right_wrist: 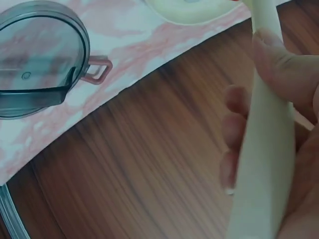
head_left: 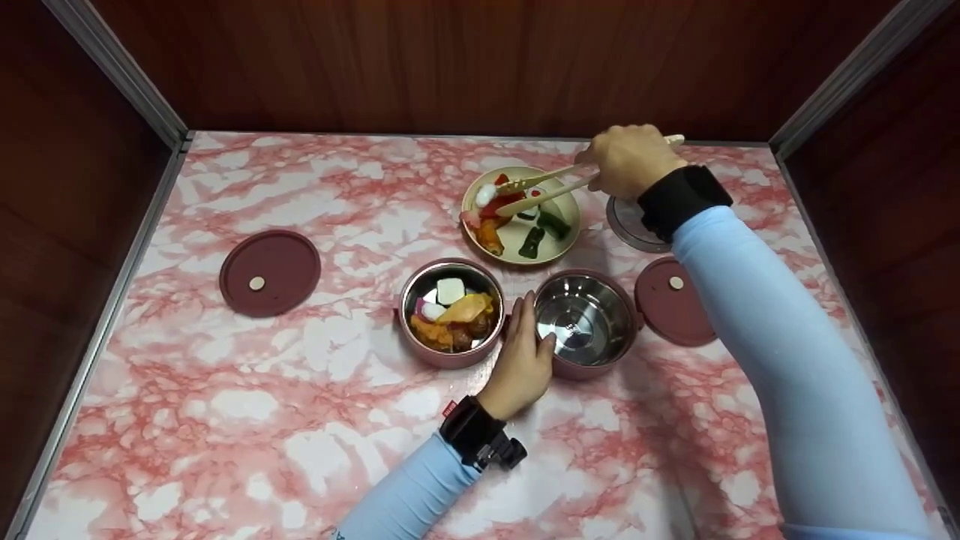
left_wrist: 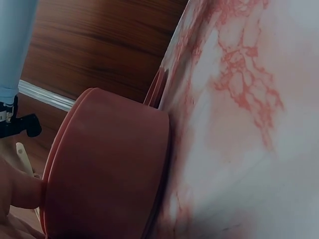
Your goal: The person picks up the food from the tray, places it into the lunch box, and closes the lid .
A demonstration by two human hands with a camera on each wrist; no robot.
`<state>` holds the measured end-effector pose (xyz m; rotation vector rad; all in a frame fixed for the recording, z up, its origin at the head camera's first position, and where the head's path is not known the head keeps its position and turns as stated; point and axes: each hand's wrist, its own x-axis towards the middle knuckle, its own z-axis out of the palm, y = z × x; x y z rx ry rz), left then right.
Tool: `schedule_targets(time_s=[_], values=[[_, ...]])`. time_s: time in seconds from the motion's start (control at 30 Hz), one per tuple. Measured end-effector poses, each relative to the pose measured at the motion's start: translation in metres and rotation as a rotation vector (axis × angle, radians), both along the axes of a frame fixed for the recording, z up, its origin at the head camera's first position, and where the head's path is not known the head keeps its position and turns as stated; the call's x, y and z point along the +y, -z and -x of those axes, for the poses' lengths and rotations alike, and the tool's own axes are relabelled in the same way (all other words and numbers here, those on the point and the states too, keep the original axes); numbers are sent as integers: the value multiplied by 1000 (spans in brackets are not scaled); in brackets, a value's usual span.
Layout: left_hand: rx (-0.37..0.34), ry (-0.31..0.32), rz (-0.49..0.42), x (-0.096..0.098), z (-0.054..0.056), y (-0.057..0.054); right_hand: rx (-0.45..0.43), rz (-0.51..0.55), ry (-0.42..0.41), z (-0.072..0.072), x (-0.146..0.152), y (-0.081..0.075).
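My right hand (head_left: 634, 161) grips a pair of beige tongs (right_wrist: 264, 149), their upper end sticking out behind the fist. The tongs' two tips reach over a cream plate (head_left: 517, 253), at a white rounded piece (head_left: 486, 195) and red food on its left side. Dark green pieces (head_left: 553, 223) and an orange-brown piece (head_left: 489, 238) share the plate. With straight fingers my left hand (head_left: 519, 371) rests against the left side of a dusky-pink steel-lined bowl (head_left: 583, 322), thumb at its rim. That bowl holds no food. Close left of this hand, a matching bowl (head_left: 450, 360) contains mixed food pieces.
A maroon lid (head_left: 274, 270) lies far left, another (head_left: 675, 315) right of the bowls, partly behind my right arm. A clear lid with a pink-handled clip (right_wrist: 45, 55) lies right of the plate. Wood-look walls (head_left: 480, 67) enclose the marbled table's back and sides.
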<state>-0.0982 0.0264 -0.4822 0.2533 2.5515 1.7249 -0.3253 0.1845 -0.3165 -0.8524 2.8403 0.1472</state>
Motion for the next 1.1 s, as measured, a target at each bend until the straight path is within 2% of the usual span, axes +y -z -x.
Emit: schedule_targets(time_s=[0.2,0.33,0.5,0.73,0.87,0.97,1.1], values=[[-41,36,26,-5,2,-2,-202,-34,101,0,-5,-7],[-57,49,34,-9,2,-4,-242,-59,144,-1,-8,-13],[-73,61,28,-8,1,-5,-164,-63,106,-3,-10,-14],[-83,71,37,-7,0,-4,-101,-23,81,-5,-8,3],[-74,69,44,-6,1,-2,-30,-6,28,-6,-4,10],[-73,70,47,-6,1,-2,43,5,-7,-9,1,11],[-78,75,47,-7,1,-2,81,21,12,-15,8,8]])
